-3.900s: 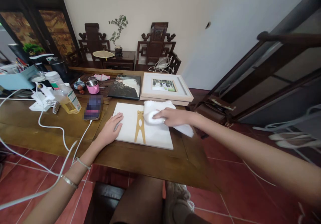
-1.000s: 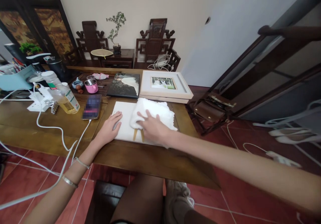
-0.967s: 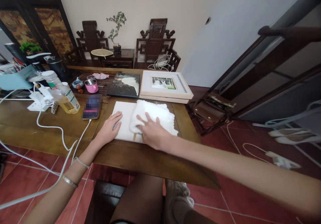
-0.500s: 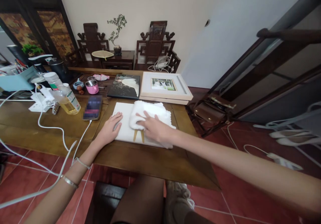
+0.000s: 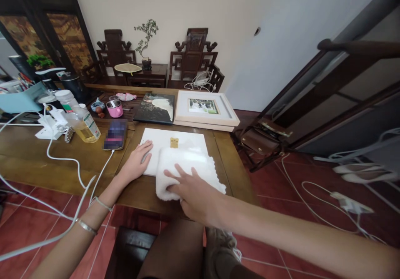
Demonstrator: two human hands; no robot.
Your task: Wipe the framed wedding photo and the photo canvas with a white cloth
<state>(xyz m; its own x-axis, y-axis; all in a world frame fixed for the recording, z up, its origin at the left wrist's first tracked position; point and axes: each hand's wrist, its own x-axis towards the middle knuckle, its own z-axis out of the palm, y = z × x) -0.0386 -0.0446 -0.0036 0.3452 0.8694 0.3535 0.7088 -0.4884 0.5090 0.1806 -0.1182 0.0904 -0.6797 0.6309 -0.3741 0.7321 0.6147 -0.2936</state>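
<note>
My right hand (image 5: 195,191) presses on a folded white towel (image 5: 200,161), its fingers bent into the cloth and gripping it. Under the towel lies a flat white panel (image 5: 158,137) with a small gold figure (image 5: 174,142) printed on it. Part of that figure is hidden by the cloth, which hangs over the panel's near edge onto the wood. My left hand (image 5: 137,161) rests with fingers stretched out on the panel's left edge.
The wooden table (image 5: 131,193) holds a charging phone (image 5: 115,135), a bottle of yellow liquid (image 5: 86,126), a pink cup (image 5: 114,109) and a white power strip (image 5: 48,129). Behind the panel lie a dark photo panel (image 5: 154,108) and stacked light frames (image 5: 229,108). A white cable (image 5: 64,159) crosses the left side.
My right hand has drawn the towel toward me, from the panel's upper part down over its near edge. The gold figure's top is now uncovered. My left hand has stayed put.
</note>
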